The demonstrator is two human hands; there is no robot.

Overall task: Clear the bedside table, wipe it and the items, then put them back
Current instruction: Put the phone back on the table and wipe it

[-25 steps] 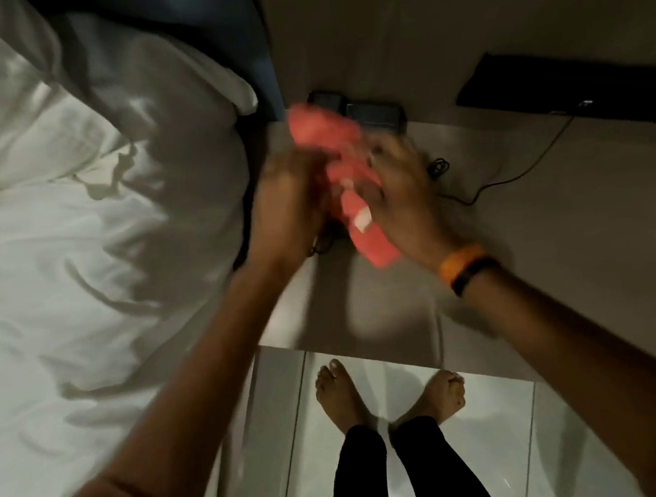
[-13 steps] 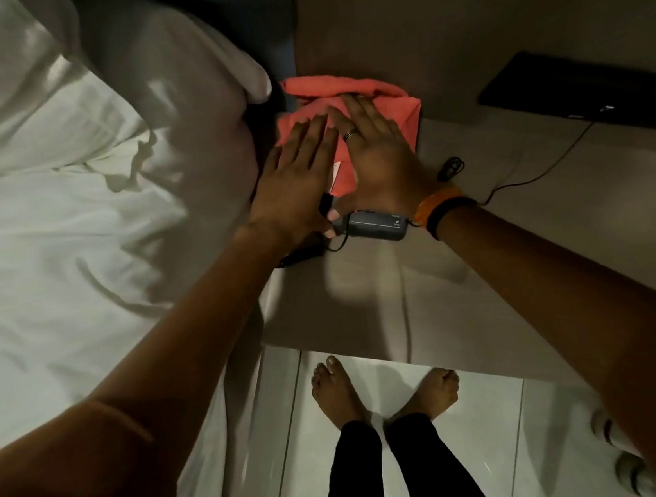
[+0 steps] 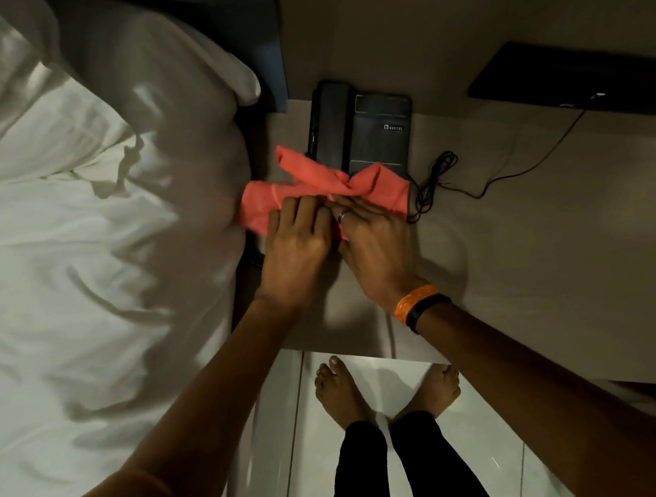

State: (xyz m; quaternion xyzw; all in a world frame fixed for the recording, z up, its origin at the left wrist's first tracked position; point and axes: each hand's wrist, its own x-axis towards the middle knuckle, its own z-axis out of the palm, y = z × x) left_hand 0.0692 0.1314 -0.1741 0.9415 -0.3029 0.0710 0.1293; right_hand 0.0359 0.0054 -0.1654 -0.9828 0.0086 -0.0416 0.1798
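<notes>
Crumpled coral cloth against black telephone

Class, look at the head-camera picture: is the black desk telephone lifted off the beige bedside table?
No: the black desk telephone rests on the beige bedside table, while both hands press the crumpled coral-pink cloth in front of it.

Beige bedside table with black telephone, coiled black cord and crumpled coral cloth directly on top
</notes>
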